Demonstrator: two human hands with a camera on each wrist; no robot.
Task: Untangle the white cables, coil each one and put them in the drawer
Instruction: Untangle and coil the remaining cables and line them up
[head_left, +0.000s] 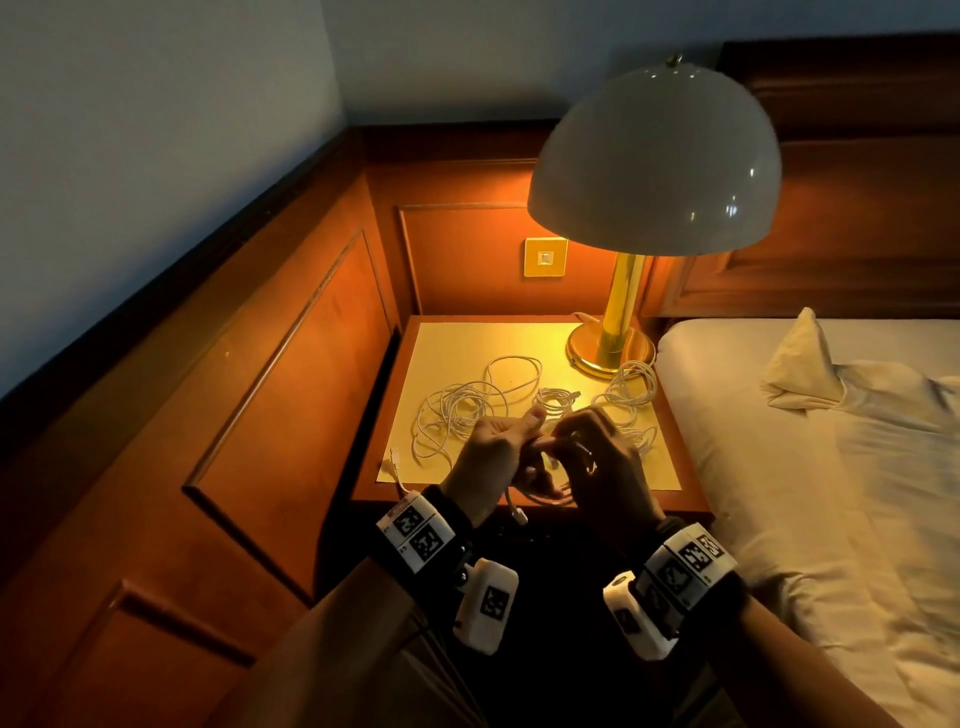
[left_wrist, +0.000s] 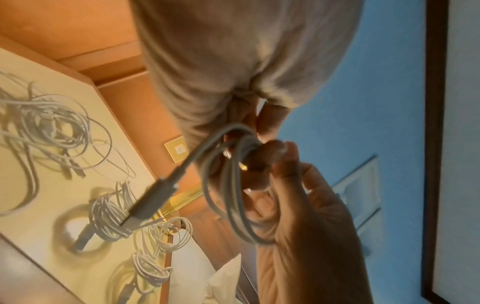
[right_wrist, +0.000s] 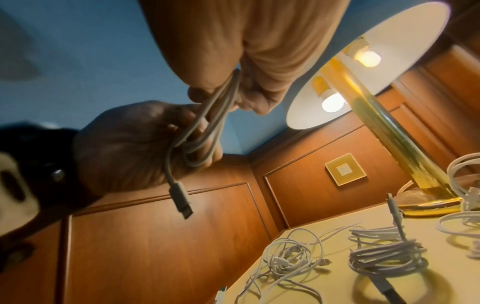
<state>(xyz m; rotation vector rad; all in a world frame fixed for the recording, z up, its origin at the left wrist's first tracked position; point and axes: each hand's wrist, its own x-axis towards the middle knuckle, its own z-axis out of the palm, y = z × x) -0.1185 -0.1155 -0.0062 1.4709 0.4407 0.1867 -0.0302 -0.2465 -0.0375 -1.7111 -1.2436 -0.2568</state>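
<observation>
A small coil of white cable hangs between both hands above the nightstand's front edge. My left hand grips its loops, and my right hand pinches the strands from the other side. The cable's USB plug dangles free below the hands. A loose tangle of white cables lies on the nightstand top at the left. One wound coil sits mid-table, and two more bundles lie at the right. No drawer shows in any view.
A brass lamp with a white dome shade stands at the back right corner, lit. Wood panelling with a wall switch closes in the back and left. A bed adjoins the right side. One cable end lies at the front left edge.
</observation>
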